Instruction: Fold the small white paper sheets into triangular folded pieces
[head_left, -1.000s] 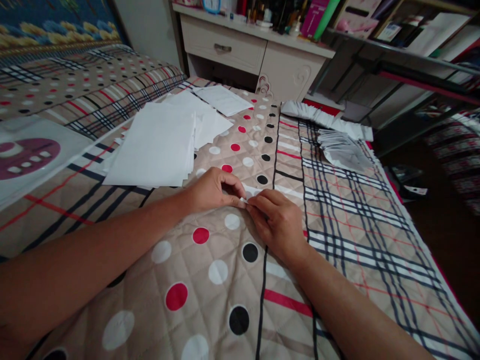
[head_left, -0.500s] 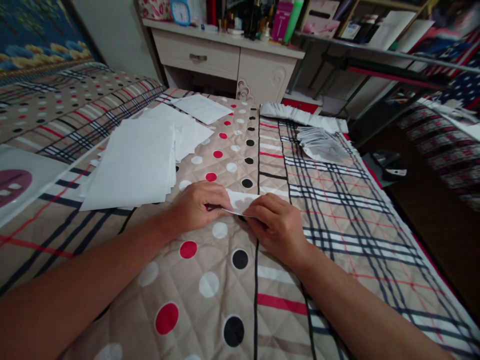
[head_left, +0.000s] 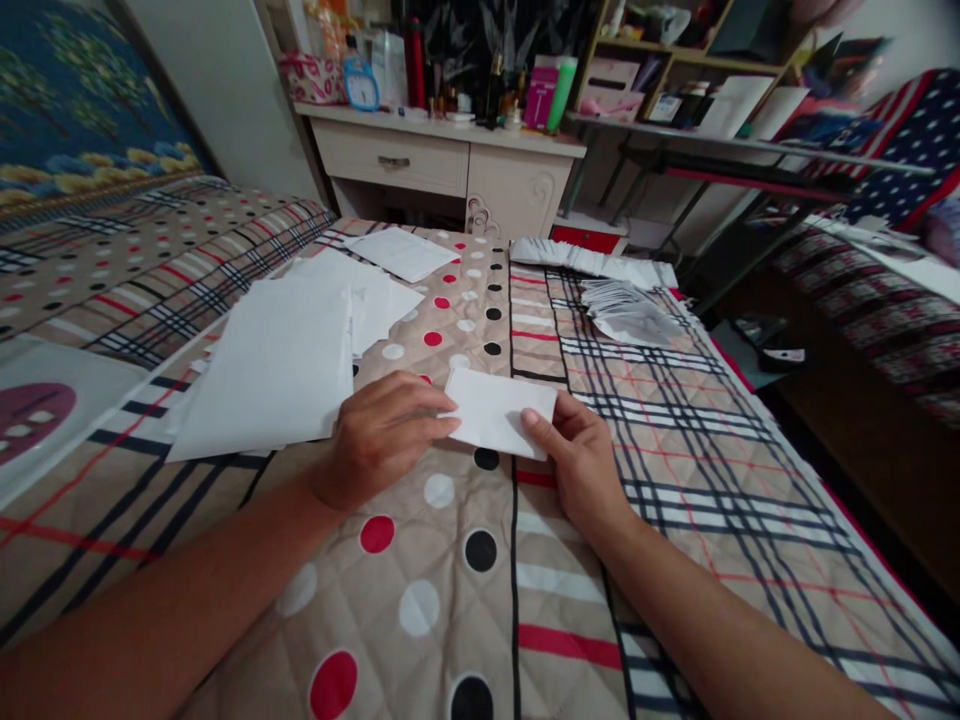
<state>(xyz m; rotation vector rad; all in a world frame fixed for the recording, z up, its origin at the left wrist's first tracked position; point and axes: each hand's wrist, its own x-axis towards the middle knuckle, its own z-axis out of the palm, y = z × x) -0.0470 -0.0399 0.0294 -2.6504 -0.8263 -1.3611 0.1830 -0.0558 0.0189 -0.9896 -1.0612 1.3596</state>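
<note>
Over the patterned bed [head_left: 442, 650], the left hand [head_left: 382, 430] is nearly closed, thumb and fingertips pinching the left end of a small white paper [head_left: 491, 410]. The right hand [head_left: 589, 455] grips the other end — thumb on top, fingers curled behind. Past the left hand lies a stack of larger sheets [head_left: 262, 360]; farther right, a fanned bundle [head_left: 626, 312] — beyond everything, a dresser [head_left: 517, 180] carrying a blue clock [head_left: 361, 88].

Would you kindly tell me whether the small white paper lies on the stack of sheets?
No, the small white paper is between the left hand and right hand, apart from the stack of sheets.
</note>
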